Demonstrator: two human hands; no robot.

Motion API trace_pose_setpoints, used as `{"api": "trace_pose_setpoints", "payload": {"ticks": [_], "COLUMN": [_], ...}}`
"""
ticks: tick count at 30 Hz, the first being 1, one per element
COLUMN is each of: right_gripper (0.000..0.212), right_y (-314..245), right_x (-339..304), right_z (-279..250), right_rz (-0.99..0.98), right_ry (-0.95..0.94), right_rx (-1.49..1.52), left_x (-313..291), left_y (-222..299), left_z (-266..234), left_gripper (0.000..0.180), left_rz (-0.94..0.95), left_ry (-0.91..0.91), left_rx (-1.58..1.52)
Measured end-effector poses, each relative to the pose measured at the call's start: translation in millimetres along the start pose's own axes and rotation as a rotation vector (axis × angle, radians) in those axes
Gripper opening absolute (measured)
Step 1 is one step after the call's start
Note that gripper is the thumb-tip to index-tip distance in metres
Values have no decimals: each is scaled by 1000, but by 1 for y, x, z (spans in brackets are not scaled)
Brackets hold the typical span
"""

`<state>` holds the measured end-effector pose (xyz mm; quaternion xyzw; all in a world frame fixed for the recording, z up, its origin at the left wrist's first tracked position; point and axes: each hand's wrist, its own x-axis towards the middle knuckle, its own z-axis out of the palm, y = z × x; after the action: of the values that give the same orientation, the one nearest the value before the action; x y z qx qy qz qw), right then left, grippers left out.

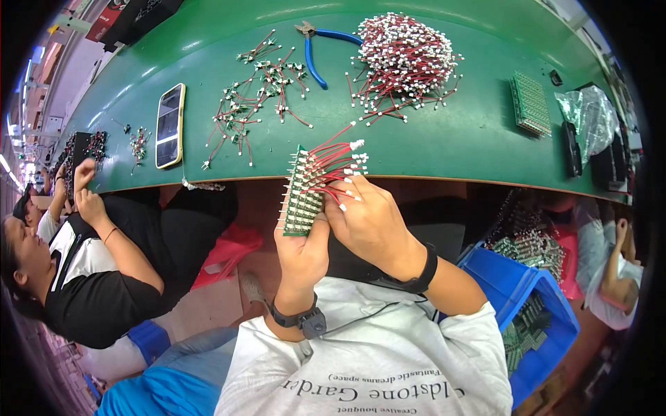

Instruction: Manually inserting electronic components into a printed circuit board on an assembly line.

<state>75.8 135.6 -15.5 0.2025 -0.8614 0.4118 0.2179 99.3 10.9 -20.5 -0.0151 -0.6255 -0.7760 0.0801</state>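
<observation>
In front of the table's edge, my left hand [303, 256] is closed round the lower end of a green circuit board panel [303, 201], held nearly upright. Rows of small white parts cover the panel, and pins stick out along its left side. Several red wires [331, 163] with white connectors fan out to the right from its upper part. My right hand [374, 225] is closed beside the panel, thumb and fingers bent in at the lower wires. Some connectors lie over its fingers, and what the fingertips pinch is hidden.
On the green table [208, 62] lie a large heap of red wires [406, 59], loose wired boards [260, 90], blue-handled cutters [312, 59], a phone [171, 126] and stacked panels [531, 104]. A blue bin [555, 305] with boards stands at my right. A co-worker [104, 270] sits at left.
</observation>
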Motion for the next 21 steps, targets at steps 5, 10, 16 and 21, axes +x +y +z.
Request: {"api": "trace_pose_setpoints", "payload": {"ticks": [5, 10, 16, 21], "right_gripper": [10, 24, 23, 17], "right_y": [-3, 2, 4, 5], "right_x": [-1, -2, 1, 16], "right_z": [-1, 2, 16, -1], "right_rz": [83, 72, 52, 101], "right_ry": [57, 19, 36, -28], "right_rx": [93, 98, 49, 97], "left_x": [-4, -7, -2, 0], "left_y": [-3, -1, -6, -3], "left_z": [-6, -5, -2, -16], "left_gripper": [51, 54, 43, 64], "left_rz": [-28, -21, -11, 10], "left_ry": [18, 9, 51, 87], "left_rx": [-66, -52, -96, -236]}}
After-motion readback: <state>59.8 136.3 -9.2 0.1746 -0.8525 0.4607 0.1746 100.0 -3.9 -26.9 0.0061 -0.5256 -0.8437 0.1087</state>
